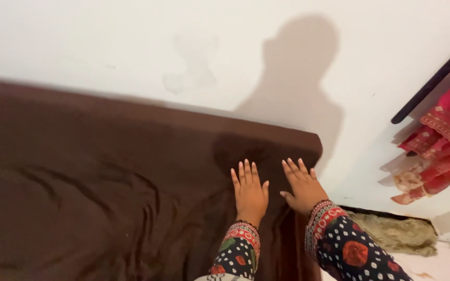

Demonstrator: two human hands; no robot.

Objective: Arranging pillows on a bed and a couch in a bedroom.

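Note:
A dark brown sheet (89, 177) covers a mattress that runs along a white wall. My left hand (249, 191) lies flat on the sheet near its right end, palm down, fingers spread toward the wall. My right hand (303, 186) rests flat beside it, a little nearer the right edge, fingers also apart. Neither hand holds anything. Both wrists wear dark patterned sleeves with red flowers and white dots. The sheet shows creases left of my hands.
The white wall (131, 47) bears my shadow. Red and pink embroidered cloth (438, 151) hangs at the right under a dark rail (433, 80). A tan fuzzy rug (397, 231) lies on the floor past the mattress end.

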